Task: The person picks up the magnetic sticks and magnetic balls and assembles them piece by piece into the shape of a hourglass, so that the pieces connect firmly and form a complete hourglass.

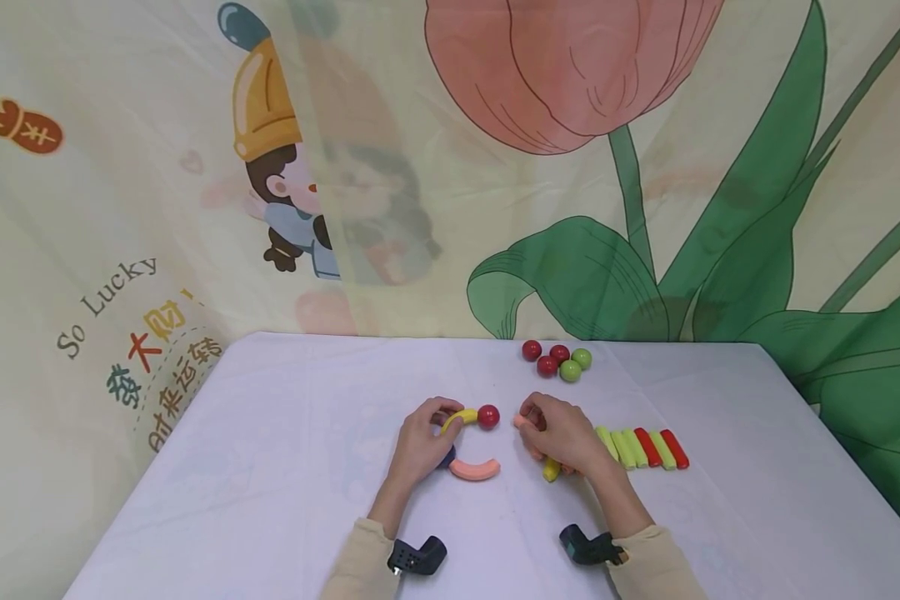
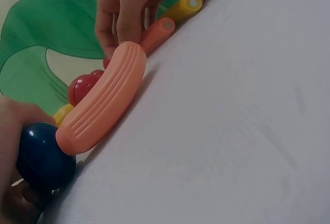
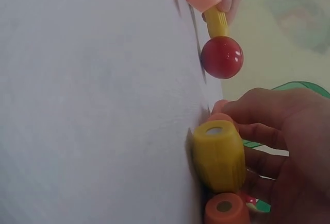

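Yellow curved stick (image 1: 459, 416) with red ball (image 1: 488, 416) pinched by left hand (image 1: 418, 446); right hand (image 1: 562, 435) grips sticks (image 1: 551, 471) on desk (image 1: 285, 467).

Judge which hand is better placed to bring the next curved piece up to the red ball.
Probably the right hand: it already grips a peach curved stick close to the glossy red ball. The left hand is busy holding the yellow curved stick joined to that ball.
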### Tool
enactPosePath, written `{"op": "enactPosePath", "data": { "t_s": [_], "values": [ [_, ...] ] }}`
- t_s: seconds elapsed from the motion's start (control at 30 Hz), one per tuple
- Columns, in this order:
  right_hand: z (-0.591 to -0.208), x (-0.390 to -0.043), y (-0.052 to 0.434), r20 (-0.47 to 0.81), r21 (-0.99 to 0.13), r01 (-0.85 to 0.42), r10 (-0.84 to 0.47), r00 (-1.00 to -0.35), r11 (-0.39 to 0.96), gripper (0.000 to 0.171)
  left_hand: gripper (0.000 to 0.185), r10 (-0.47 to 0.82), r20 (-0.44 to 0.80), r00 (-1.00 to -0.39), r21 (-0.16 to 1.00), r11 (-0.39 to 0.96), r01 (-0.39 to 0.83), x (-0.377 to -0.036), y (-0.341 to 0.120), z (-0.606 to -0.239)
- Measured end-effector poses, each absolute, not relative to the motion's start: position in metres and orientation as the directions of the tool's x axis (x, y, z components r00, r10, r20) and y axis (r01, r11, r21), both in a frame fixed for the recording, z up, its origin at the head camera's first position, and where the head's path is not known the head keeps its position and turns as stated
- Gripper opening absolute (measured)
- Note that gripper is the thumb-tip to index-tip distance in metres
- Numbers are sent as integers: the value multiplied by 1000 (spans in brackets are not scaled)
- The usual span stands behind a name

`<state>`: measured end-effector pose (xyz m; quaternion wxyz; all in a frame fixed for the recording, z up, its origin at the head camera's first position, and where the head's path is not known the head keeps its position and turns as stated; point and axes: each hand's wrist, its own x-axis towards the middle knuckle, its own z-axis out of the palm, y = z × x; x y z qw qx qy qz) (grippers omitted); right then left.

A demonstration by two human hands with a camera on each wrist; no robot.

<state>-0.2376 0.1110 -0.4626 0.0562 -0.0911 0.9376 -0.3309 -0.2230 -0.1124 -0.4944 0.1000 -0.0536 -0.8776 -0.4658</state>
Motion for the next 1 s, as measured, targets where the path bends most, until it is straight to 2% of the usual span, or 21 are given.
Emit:
{"op": "enactPosePath", "data": {
  "t_s": [0.5,1.0],
  "values": [
    [-462,-235,105,-27,-682,-155,-237,-971,714,18,16,21,234,-972,808,552,206,-222,-112,-494],
    [-463,-235,103,-9,-666,-180,-249,-968,724,18,16,29,225,-974,804,559,203,-220,-111,-492]
  ]
}}
